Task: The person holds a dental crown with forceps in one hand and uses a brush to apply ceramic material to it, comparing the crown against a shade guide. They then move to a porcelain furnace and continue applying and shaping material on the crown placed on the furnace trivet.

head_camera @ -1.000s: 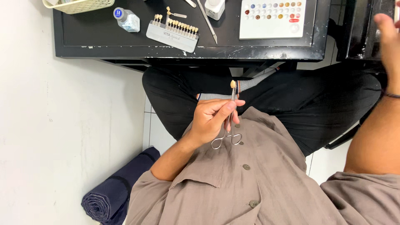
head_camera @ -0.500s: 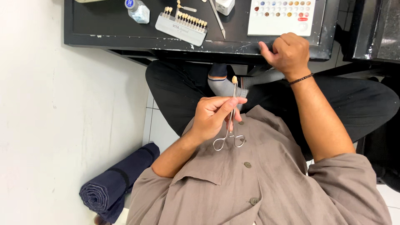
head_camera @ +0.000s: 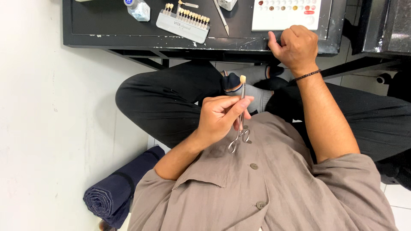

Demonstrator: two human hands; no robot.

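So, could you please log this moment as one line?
left hand: holds forceps gripping tooth | right hand: fisted at tray edge | shade guide: on tray

Bright, even indoor light, likely from overhead. White wall (head_camera: pixel 38 119) nearly washed out, little texture left. Soft shadows only, deepest under the dark surface (head_camera: pixel 128 36) and between the legs. Faint sheen along the surface's front edge. Focus sharp mid-frame; mild wide-angle bending at the edges. No motion blur.
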